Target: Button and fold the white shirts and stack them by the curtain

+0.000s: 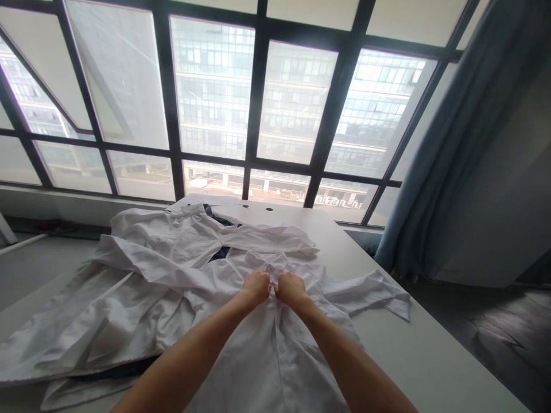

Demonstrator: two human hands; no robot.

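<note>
A white shirt lies spread on the table, its collar end away from me and one sleeve stretched out to the right. Just below the collar, my left hand is closed on the front edge of the shirt. Close beside it, my right hand grips the facing edge, with the knuckles of both hands nearly touching. The front seam runs down between my forearms. Whatever sits between the fingertips, such as a button, is too small and hidden to make out.
More white garments are heaped on the left, with dark cloth showing among them. The white table has its right edge running diagonally. Beyond it hangs a blue-grey curtain. Tall windows stand behind the table.
</note>
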